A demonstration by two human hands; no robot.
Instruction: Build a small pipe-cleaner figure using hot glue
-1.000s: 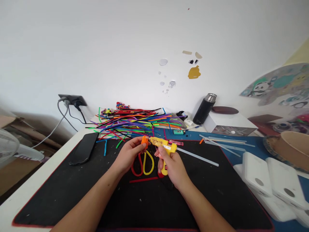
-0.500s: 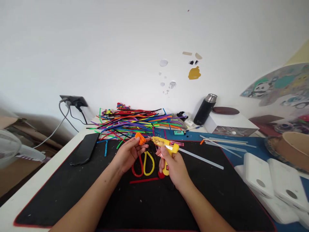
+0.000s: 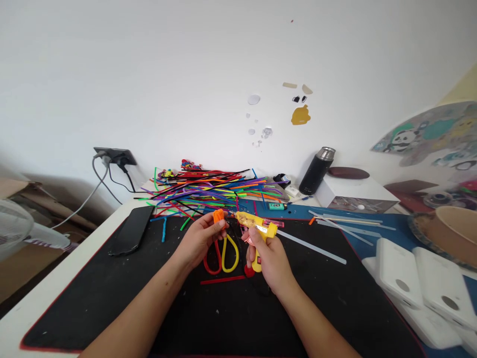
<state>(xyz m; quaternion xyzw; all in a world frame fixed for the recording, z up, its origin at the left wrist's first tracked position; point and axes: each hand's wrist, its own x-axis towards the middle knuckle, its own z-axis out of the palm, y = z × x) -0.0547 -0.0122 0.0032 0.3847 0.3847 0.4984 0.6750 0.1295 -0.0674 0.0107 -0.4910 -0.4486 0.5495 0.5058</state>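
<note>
Gripping glue gun (image 3: 257, 229), orange coil (image 3: 218, 216)

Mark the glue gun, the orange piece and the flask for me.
glue gun (image 3: 257, 226), head view, on the yellow barrel above the right hand.
orange piece (image 3: 218, 216), head view, on its top, above the left hand's fingertips.
flask (image 3: 315, 175), head view, on the black body below the metal cap.
</note>
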